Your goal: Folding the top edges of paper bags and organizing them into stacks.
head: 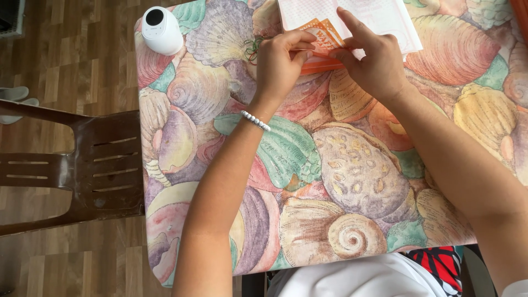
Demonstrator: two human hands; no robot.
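Observation:
My left hand (280, 63) and my right hand (371, 60) meet at the far side of a table covered with a seashell-patterned cloth (308, 181). Both pinch a small orange packet (323, 34) with white print that lies on the cloth. The packet partly overlaps a white sheet of paper (385, 16) behind it. My left wrist carries a white bead bracelet (256, 120). A few thin rubber bands (253, 49) lie just left of my left hand.
A small white rounded device with a dark top (160, 30) stands at the table's far left corner. A brown plastic chair (82, 165) stands left of the table on a wooden floor. Pale slippers (14, 99) lie at the far left edge.

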